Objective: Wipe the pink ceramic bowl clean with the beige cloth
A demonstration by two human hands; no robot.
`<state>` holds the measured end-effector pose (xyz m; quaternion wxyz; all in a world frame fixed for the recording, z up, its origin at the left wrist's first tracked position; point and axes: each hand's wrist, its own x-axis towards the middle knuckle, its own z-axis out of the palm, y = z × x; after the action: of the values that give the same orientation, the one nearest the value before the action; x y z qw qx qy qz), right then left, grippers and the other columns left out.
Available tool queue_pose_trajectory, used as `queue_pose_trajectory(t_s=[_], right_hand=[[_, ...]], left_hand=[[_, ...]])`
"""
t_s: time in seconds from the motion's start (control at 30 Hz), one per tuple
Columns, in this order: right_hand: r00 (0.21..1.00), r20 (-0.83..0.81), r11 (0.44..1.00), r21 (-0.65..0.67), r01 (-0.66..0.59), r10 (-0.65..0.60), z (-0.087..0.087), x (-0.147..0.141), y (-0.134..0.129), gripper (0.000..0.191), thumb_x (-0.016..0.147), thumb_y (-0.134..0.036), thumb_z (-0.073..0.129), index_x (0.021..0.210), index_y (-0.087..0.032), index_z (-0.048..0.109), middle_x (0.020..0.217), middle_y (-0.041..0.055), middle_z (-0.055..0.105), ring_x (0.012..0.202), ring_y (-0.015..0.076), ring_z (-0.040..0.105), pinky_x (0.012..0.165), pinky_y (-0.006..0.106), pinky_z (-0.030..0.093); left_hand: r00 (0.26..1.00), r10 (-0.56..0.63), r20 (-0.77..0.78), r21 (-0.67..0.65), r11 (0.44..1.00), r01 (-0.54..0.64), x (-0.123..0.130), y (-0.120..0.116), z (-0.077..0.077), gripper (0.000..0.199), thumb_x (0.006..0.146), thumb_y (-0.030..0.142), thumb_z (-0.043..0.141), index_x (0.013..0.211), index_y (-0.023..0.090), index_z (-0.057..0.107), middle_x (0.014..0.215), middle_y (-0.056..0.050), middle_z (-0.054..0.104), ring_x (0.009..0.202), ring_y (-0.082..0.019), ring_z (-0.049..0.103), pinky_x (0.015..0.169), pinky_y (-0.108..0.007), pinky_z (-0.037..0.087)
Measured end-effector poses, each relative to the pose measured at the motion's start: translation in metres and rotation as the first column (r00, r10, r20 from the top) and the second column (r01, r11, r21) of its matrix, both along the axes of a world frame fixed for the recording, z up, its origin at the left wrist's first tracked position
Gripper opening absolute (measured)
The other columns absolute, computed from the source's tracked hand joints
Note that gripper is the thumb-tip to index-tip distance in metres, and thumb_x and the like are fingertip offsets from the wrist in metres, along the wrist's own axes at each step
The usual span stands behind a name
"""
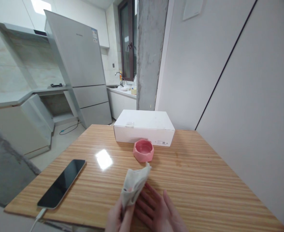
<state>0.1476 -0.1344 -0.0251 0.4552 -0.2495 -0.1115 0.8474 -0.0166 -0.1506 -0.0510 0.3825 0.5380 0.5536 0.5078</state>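
Observation:
My left hand [121, 216] is closed around the lower end of a folded greyish-white cloth [135, 183], which stands up from the grip. A small pinkish patch shows on its near side; whether it is a sock, a pouch or a plain rag I cannot tell. My right hand [157, 211] is just to the right, palm up and slightly blurred, with its fingers spread and pointing towards the cloth. Beyond the cloth sits a pink ashtray-like dish [143, 150] with angled sides.
A white cardboard box [144, 124] lies behind the dish on the wooden table [200, 180]. On the left rests a black-screened phone [62, 185] with a white charging cable [38, 216] plugged in. A white wall [253, 96] borders the right side; a fridge [76, 61] stands beyond.

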Motion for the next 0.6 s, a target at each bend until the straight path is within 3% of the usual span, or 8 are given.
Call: queue_pose_trajectory(t_s=[0.03, 0.1, 0.2, 0.23, 0.33, 0.4, 0.5, 0.6], right_hand=[[1.000, 0.001, 1.000, 0.007, -0.001, 0.001, 0.004, 0.006, 0.002, 0.066, 0.054, -0.060, 0.080, 0.103, -0.017, 0.068, 0.113, 0.0124, 0.069, 0.106, 0.0280, 0.064, 0.096, 0.042, 0.046], [0.999, 0.049, 1.000, -0.025, -0.007, 0.009, 0.009, 0.019, 0.004, 0.053, 0.067, -0.053, 0.075, 0.098, -0.011, 0.069, 0.102, 0.0143, 0.073, 0.098, 0.0263, 0.067, 0.094, 0.039, 0.048], [0.988, 0.136, 0.989, -0.121, 0.084, -0.067, 0.015, 0.041, 0.009, 0.028, 0.081, -0.034, 0.066, 0.091, -0.008, 0.070, 0.085, 0.0126, 0.076, 0.085, 0.0246, 0.072, 0.087, 0.038, 0.053], [0.974, 0.176, 0.974, -0.152, 0.170, -0.142, 0.019, 0.048, 0.012, 0.023, 0.081, -0.030, 0.066, 0.091, -0.009, 0.070, 0.083, 0.0113, 0.076, 0.082, 0.0244, 0.072, 0.085, 0.038, 0.054], [0.874, 0.306, 0.880, -0.175, 0.441, -0.377, 0.035, 0.068, 0.023, 0.021, 0.080, -0.023, 0.065, 0.097, -0.011, 0.068, 0.083, 0.0088, 0.076, 0.076, 0.0236, 0.073, 0.074, 0.034, 0.059], [0.767, 0.406, 0.801, -0.124, 0.585, -0.497, 0.050, 0.077, 0.035, 0.023, 0.078, -0.020, 0.066, 0.101, -0.014, 0.067, 0.084, 0.0068, 0.076, 0.072, 0.0228, 0.073, 0.070, 0.033, 0.060], [0.589, 0.465, 0.683, 0.047, 0.729, -0.661, 0.069, 0.082, 0.061, 0.029, 0.075, -0.022, 0.068, 0.104, -0.020, 0.067, 0.095, 0.0039, 0.076, 0.076, 0.0208, 0.073, 0.072, 0.031, 0.060], [0.424, 0.459, 0.575, 0.264, 0.775, -0.781, 0.073, 0.075, 0.093, 0.043, 0.070, -0.030, 0.073, 0.112, -0.024, 0.064, 0.115, 0.0025, 0.069, 0.095, 0.0215, 0.069, 0.080, 0.032, 0.058]], left_hand=[[0.981, -0.181, -0.073, 0.077, 0.979, 0.187, 0.013, 0.005, -0.003, 0.045, 0.085, 0.051, 0.052, 0.117, 0.022, 0.066, 0.120, -0.009, 0.066, 0.118, -0.031, 0.056, 0.104, -0.042, 0.040], [0.819, -0.500, -0.281, 0.167, 0.815, 0.555, 0.032, 0.013, -0.004, 0.040, 0.086, 0.043, 0.054, 0.122, 0.027, 0.062, 0.130, -0.009, 0.059, 0.126, -0.031, 0.048, 0.109, -0.048, 0.032], [0.631, -0.669, -0.393, 0.155, 0.628, 0.763, 0.039, 0.034, 0.016, 0.036, 0.089, 0.033, 0.053, 0.124, 0.030, 0.059, 0.138, -0.009, 0.051, 0.130, -0.029, 0.043, 0.108, -0.045, 0.034], [0.637, -0.673, -0.377, 0.159, 0.630, 0.760, 0.036, 0.045, 0.028, 0.035, 0.087, 0.032, 0.056, 0.121, 0.030, 0.061, 0.138, -0.008, 0.052, 0.128, -0.027, 0.047, 0.106, -0.041, 0.038], [0.877, -0.361, -0.315, 0.249, 0.861, 0.444, 0.023, 0.091, 0.060, 0.043, 0.080, 0.028, 0.063, 0.123, 0.025, 0.057, 0.133, -0.009, 0.054, 0.125, -0.026, 0.049, 0.107, -0.042, 0.037], [0.927, -0.196, -0.319, 0.273, 0.918, 0.288, 0.016, 0.125, 0.068, 0.067, 0.070, 0.031, 0.072, 0.132, 0.020, 0.047, 0.140, -0.012, 0.045, 0.133, -0.028, 0.038, 0.112, -0.045, 0.028], [0.935, -0.155, -0.318, 0.164, 0.963, 0.216, 0.012, 0.163, 0.057, 0.108, 0.054, 0.043, 0.082, 0.143, 0.016, 0.028, 0.149, -0.018, 0.028, 0.139, -0.034, 0.022, 0.113, -0.048, 0.023], [0.942, -0.232, -0.244, 0.098, 0.960, 0.262, 0.012, 0.176, 0.038, 0.115, 0.051, 0.041, 0.084, 0.145, 0.017, 0.023, 0.144, -0.018, 0.036, 0.135, -0.034, 0.033, 0.110, -0.046, 0.028]])
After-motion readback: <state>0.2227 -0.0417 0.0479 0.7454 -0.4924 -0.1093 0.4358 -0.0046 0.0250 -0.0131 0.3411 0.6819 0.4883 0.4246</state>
